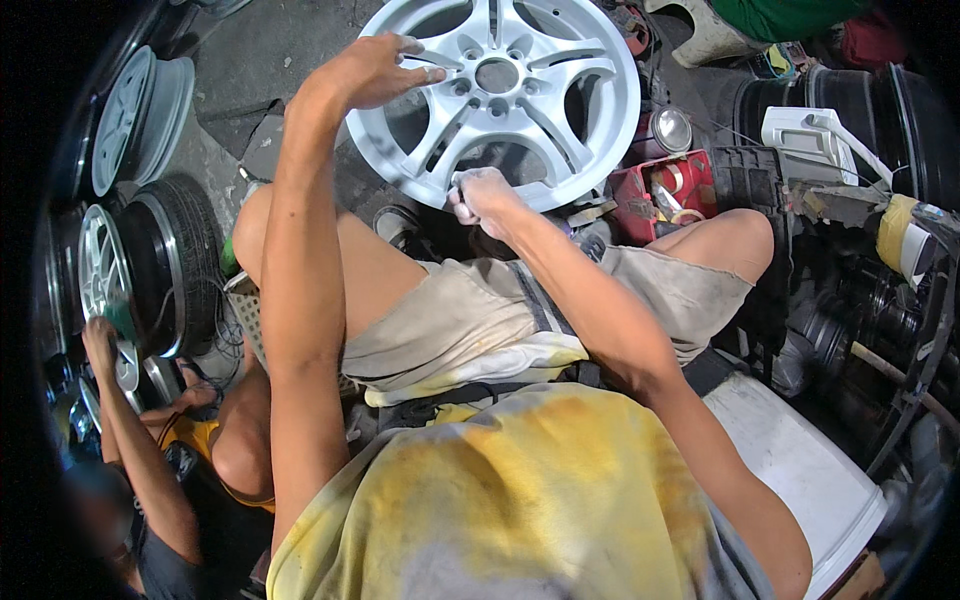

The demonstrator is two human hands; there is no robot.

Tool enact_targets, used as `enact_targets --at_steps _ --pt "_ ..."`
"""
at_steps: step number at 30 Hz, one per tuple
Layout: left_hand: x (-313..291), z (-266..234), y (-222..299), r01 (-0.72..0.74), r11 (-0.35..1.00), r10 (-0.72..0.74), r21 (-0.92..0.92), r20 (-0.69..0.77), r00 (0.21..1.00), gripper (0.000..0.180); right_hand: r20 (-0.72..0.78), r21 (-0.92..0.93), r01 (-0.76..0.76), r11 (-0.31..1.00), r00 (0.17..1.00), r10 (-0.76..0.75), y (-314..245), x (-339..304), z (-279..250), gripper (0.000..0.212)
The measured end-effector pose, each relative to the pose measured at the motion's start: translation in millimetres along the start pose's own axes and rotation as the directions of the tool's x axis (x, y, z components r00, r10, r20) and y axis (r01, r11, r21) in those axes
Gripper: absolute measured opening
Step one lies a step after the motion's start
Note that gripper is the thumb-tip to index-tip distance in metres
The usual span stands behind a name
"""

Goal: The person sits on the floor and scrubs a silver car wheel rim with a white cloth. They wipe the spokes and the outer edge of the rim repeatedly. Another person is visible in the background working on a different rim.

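A silver alloy wheel rim (590,75) with split spokes lies before me at the top of the view, its face toward me. My left hand (372,72) is at its left side, fingers stretched apart over the spokes, thumb and fingertips whitened with dust. Beside the rim's near edge, my right hand (484,196) is closed, its fingers curled and coated in pale powder. Whatever those fingers pinch, if anything, is hidden.
To the right stand a red container (635,200) holding small items and a round tin (668,130). Further wheel rims (125,120) and a tyre (190,250) stand at the left. Another person's arm (150,470) reaches toward a rim at lower left. A white box (790,460) sits at lower right.
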State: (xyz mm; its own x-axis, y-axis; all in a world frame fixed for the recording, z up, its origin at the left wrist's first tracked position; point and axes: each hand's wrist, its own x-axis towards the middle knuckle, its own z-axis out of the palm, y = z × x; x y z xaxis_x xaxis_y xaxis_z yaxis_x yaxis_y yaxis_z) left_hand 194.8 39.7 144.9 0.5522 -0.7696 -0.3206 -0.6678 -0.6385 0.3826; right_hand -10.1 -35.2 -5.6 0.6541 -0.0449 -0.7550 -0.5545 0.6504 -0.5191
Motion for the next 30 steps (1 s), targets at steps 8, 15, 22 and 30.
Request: enact_targets --at_steps 8,15,22,30 --pt "-1 -2 1 0.001 1.000 -0.001 0.003 -0.026 1.000 0.070 -0.101 -0.222 0.169 0.960 0.976 -0.195 17 -20 31 0.025" --pt "1 4 -11 -0.044 0.999 0.043 -0.007 -0.036 0.998 0.067 -0.168 -0.576 0.400 0.713 0.795 -0.583 16 11 34 0.026" --pt "2 6 -8 -0.097 0.995 0.097 0.008 -0.109 0.989 0.064 -0.214 -0.710 0.371 0.599 0.696 -0.685 34 35 29 0.031" --pt "-4 7 -10 -0.002 1.000 0.002 0.023 -0.028 1.000 0.064 -0.191 -0.338 0.270 0.902 0.918 -0.346 18 7 39 0.020"
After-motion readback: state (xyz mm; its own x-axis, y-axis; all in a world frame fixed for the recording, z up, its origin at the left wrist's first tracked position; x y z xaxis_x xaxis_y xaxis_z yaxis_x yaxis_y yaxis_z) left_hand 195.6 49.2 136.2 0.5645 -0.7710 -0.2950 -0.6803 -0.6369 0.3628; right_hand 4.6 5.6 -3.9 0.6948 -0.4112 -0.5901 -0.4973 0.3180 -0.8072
